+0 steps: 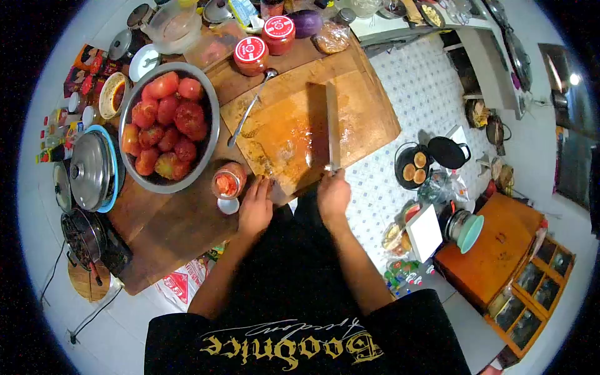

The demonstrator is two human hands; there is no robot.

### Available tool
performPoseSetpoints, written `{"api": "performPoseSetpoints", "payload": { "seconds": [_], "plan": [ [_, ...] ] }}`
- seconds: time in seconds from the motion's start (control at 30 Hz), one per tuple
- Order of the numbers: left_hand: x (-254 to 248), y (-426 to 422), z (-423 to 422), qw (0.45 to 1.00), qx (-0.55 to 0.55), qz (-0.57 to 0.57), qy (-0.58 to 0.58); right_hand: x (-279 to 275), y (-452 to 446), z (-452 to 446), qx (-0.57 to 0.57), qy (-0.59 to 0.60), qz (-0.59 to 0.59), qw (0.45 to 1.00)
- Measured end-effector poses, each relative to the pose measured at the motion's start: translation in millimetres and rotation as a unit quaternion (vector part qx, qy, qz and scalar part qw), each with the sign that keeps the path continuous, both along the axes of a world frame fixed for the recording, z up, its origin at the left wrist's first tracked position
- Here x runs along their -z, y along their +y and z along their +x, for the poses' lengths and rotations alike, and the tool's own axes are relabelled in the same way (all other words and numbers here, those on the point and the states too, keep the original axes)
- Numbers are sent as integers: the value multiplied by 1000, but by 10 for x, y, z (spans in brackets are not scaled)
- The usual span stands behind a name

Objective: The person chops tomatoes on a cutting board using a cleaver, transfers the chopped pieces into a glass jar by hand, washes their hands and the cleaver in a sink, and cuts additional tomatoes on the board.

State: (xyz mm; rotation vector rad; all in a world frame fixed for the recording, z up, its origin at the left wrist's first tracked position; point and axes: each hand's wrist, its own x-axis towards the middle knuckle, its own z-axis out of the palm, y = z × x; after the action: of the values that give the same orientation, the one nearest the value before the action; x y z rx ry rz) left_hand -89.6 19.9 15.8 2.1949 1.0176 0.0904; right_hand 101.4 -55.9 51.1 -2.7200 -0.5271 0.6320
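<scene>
My right hand [334, 195] is wrapped round the handle of a kitchen knife [332, 128], whose long blade points away from me over the right part of the wooden cutting board [284, 134]. The board is wet with reddish juice. At the board's near edge rests my left hand [256, 206], fingers stretched out and holding nothing visible. Just left of it stands an open glass jar [229, 181] with red tomato pieces inside, beside a small white lid [228, 205]. A long-handled metal spoon [250, 109] lies along the board's left side.
A large metal bowl [214, 128] of peeled tomatoes [167, 109] sits on the left. Two red-lidded jars [251, 55] and an eggplant [306, 24] stand behind the board. A lidded pot [90, 170] is farther left. Pans [412, 165] rest on the tiled floor at right.
</scene>
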Motion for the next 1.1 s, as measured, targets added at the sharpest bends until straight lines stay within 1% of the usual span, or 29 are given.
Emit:
{"api": "performPoseSetpoints", "payload": {
  "seconds": [0.07,0.13,0.23,0.27,0.3,0.33,0.37,0.43,0.5,0.53,0.57,0.63,0.67,0.7,0.77,0.8,0.83,0.87,0.9,0.93,0.97,1.0,1.03,1.07,1.1],
  "plan": [
    [30,3,12,1000,-6,-15,-9,100,94,-153,-10,0,25,1000],
    [52,-3,8,999,-14,-34,-17,45,216,-145,-11,-21,51,998],
    [23,-71,-12,998,-20,-59,-11,-148,168,160,-53,9,68,996],
    [-26,-62,1,997,-26,-72,-4,-249,148,268,-36,-4,52,998],
    [-61,-57,21,996,-32,-83,2,-274,51,437,-51,10,59,997],
    [-49,-77,32,993,-54,-101,10,-227,-93,583,-54,16,142,988],
    [-37,-85,39,993,-63,-102,7,-348,-156,726,-83,31,146,985],
    [-17,-119,26,989,-94,-109,-32,-477,-266,996,-140,47,101,984],
    [-19,-185,19,985,-119,-112,-51,-579,-297,1214,-231,110,79,963],
    [-23,-210,38,986,-132,-90,-49,-625,-262,1285,-257,163,35,952],
    [-29,-231,60,986,-147,-68,-47,-665,-228,1312,-295,205,49,932],
    [79,-288,61,981,-179,-43,-62,-513,-136,1412,-403,256,-7,879],
    [136,-376,68,977,-199,-24,-75,-366,-120,1430,-441,283,-4,852],
    [109,-473,109,973,-217,-25,-70,-227,-84,1449,-496,282,14,821],
    [2,-588,172,944,-324,-45,-32,33,14,1436,-576,292,85,759],
    [-75,-642,231,932,-357,-40,-35,74,70,1447,-583,299,84,751],
    [-95,-738,256,929,-367,-40,-28,101,125,1465,-569,343,-10,748],
    [-110,-834,283,917,-393,-64,-10,134,192,1499,-551,380,-106,735],
    [-120,-922,323,903,-420,-87,6,233,236,1562,-560,384,-107,726],
    [-124,-1021,385,891,-448,-70,-19,342,266,1627,-581,351,-68,731],
    [-139,-1136,449,886,-458,-70,-14,435,291,1701,-599,317,-28,734],
    [-156,-1228,527,877,-475,-78,-7,461,369,1766,-593,316,-1,741],
    [-167,-1286,613,867,-491,-86,0,439,505,1830,-600,318,-3,734],
    [-175,-1352,700,872,-485,-65,-15,417,646,1905,-586,322,-21,743],
    [-166,-1421,773,867,-493,-67,-13,427,766,1977,-571,325,-41,753]
  ]
}}
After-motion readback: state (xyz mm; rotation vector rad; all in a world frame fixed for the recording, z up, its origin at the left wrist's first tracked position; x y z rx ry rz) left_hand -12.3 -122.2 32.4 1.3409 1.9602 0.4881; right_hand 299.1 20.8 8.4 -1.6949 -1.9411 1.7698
